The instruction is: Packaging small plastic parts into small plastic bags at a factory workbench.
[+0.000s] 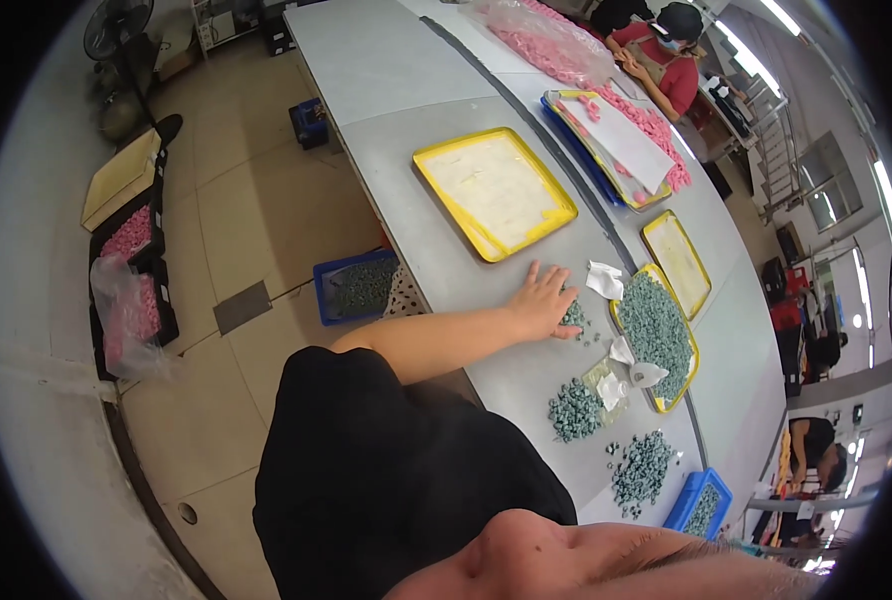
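My left hand reaches across the grey table, palm down with its fingers spread. It rests on or just above a small heap of dark green pieces, partly covering them. Whether it touches them I cannot tell. Two larger heaps of the same pieces lie closer to me, one a rounded pile and the other a looser pile. Beyond the hand, a yellow-rimmed tray holds a thick layer of green pieces. Crumpled white paper lies between hand and tray. My right hand is out of view.
A yellow tray with a whitish bottom lies left of the hand. A blue bin with green pieces stands near me. Farther off, stacked trays adjoin pink pieces, where another person works. A blue crate sits below the table edge.
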### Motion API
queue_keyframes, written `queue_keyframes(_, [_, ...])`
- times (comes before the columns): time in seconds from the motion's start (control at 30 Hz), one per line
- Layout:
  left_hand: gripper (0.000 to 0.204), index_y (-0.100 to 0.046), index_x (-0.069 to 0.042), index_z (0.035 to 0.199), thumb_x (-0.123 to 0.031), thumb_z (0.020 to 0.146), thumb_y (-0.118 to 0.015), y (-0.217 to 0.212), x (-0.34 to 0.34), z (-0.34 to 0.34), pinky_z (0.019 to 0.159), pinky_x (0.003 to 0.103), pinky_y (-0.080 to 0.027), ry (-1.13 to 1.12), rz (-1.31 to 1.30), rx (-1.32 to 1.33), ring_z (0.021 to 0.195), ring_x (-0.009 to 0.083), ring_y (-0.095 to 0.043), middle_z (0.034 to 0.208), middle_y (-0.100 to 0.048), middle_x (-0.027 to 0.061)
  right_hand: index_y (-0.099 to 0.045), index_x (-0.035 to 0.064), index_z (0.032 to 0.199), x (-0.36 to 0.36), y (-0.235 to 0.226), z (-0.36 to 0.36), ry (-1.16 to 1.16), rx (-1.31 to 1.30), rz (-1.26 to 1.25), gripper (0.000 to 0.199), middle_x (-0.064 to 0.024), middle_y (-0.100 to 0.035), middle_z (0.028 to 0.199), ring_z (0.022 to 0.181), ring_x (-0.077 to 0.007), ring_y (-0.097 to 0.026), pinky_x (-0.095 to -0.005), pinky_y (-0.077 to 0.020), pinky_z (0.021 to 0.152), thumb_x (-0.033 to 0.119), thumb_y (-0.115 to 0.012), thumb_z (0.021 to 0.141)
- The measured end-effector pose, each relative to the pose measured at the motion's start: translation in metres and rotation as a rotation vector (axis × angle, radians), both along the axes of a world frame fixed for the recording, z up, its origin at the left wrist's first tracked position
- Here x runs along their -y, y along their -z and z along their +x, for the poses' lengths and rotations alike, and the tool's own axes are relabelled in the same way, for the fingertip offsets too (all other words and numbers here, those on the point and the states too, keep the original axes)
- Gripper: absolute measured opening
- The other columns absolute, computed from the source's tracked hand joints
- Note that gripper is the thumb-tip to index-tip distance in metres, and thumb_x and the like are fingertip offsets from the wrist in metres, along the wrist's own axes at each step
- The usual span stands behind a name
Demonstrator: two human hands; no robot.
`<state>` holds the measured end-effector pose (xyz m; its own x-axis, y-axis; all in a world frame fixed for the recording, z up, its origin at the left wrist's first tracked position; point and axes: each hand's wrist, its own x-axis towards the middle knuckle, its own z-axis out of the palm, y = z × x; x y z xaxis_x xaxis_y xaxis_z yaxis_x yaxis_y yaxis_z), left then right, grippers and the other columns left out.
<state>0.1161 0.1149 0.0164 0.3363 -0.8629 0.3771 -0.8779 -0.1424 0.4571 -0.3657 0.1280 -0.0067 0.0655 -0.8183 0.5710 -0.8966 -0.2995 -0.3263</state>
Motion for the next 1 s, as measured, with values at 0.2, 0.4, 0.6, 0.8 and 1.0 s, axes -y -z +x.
queue_keyframes(0.2, [0.073,-0.044,0.000,0.123,-0.056,0.077,-0.057,0.003,0.005,0.001,0.104,0.061,-0.014,0.009,-0.006,0.038,0.128,0.0389,-0.026,0.131,-0.033,0.0250,-0.058,0.0012,0.077,-0.009,-0.005,0.016,0.092,0.029,0.062,0.021,-0.0132,-0.056,0.068,0.060,-0.0276,-0.053,-0.0355,-0.0420,0.056,0.018,-0.049,0.087])
queue_keyframes(0.4, [0.071,-0.046,-0.001,0.122,-0.053,0.076,-0.059,0.004,0.004,0.001,0.103,0.061,-0.016,-0.015,-0.011,0.056,0.126,0.0376,-0.028,0.130,-0.035,0.0242,-0.058,0.0005,0.078,-0.007,-0.018,0.023,0.004,0.019,0.075,0.021,-0.0137,-0.057,0.070,0.061,-0.0282,-0.053,-0.0359,-0.0422,0.056,0.016,-0.049,0.087])
queue_keyframes(0.6, [0.069,-0.047,-0.002,0.121,-0.051,0.075,-0.061,0.006,0.008,-0.002,0.103,0.060,-0.017,-0.023,-0.040,0.069,0.126,0.0366,-0.028,0.129,-0.036,0.0231,-0.058,-0.0003,0.078,-0.004,-0.017,0.021,-0.008,0.019,0.052,0.020,-0.0131,-0.058,0.070,0.060,-0.0277,-0.053,-0.0354,-0.0422,0.055,0.015,-0.049,0.088])
queue_keyframes(0.8, [0.070,-0.045,0.000,0.121,-0.046,0.072,-0.066,-0.010,0.023,-0.009,0.103,0.057,-0.020,0.029,-0.021,0.084,0.124,0.0378,-0.031,0.127,-0.037,0.0243,-0.059,-0.0015,0.078,0.006,-0.019,0.007,-0.006,0.071,0.128,0.020,-0.0137,-0.054,0.065,0.054,-0.0240,-0.049,-0.0335,-0.0398,0.051,0.014,-0.051,0.088])
queue_keyframes(1.0, [0.074,-0.042,0.000,0.124,-0.041,0.070,-0.071,-0.010,0.056,-0.018,0.104,0.049,-0.025,0.094,-0.039,-0.002,0.124,0.0438,-0.029,0.131,-0.032,0.0260,-0.061,-0.0017,0.077,0.027,-0.065,0.025,0.015,0.174,0.038,0.014,-0.0095,-0.054,0.064,0.053,-0.0177,-0.047,-0.0292,-0.0374,0.051,0.004,-0.051,0.085])
